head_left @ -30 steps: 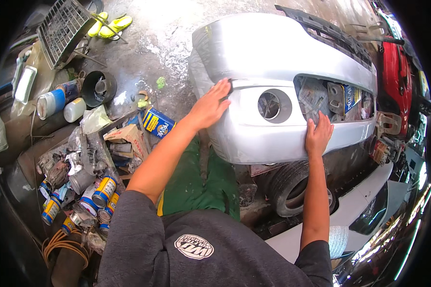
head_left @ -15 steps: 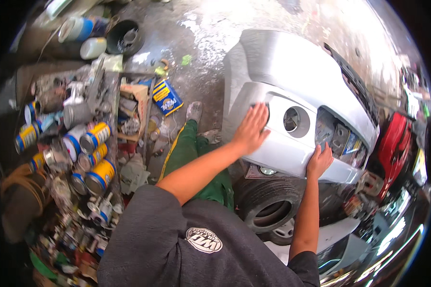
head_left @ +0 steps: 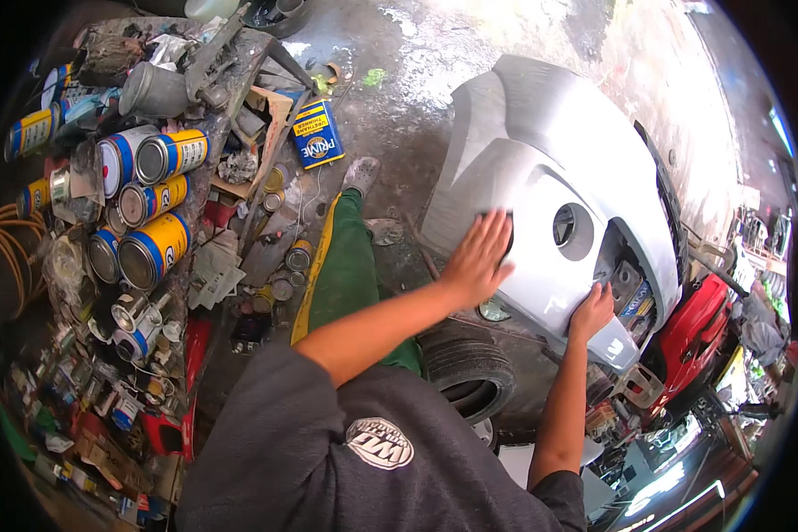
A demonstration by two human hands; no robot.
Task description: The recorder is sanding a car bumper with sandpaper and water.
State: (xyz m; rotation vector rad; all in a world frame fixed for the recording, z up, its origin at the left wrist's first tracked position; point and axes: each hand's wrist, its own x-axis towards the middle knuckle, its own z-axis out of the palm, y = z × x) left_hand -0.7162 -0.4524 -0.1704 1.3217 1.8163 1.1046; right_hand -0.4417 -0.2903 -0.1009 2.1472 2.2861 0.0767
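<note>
While the silver bumper (head_left: 528, 199) sits just to the right of my green-trousered legs (head_left: 341, 275), my left hand (head_left: 481, 259) lies flat on its face beside the round opening (head_left: 581, 238), fingers straight over a dark pad (head_left: 510, 236) of which little shows. Compared with one second ago, this hand has shifted across the face toward the near edge; I judge this a rubbing stroke reaching another patch, though blur prevents any finding on finish. My right hand (head_left: 591, 312) remains at the larger opening, fingers bent near its rim; whether they grip it, I cannot tell. I assess its role as steadying. Outward: a tyre (head_left: 470, 377) lies near the bumper on my side, and a red car part (head_left: 693, 341) stands beyond it. To my left, noted: a blue-and-yellow rectangular tin (head_left: 317, 133) and stacked round cans (head_left: 157, 248).
</note>
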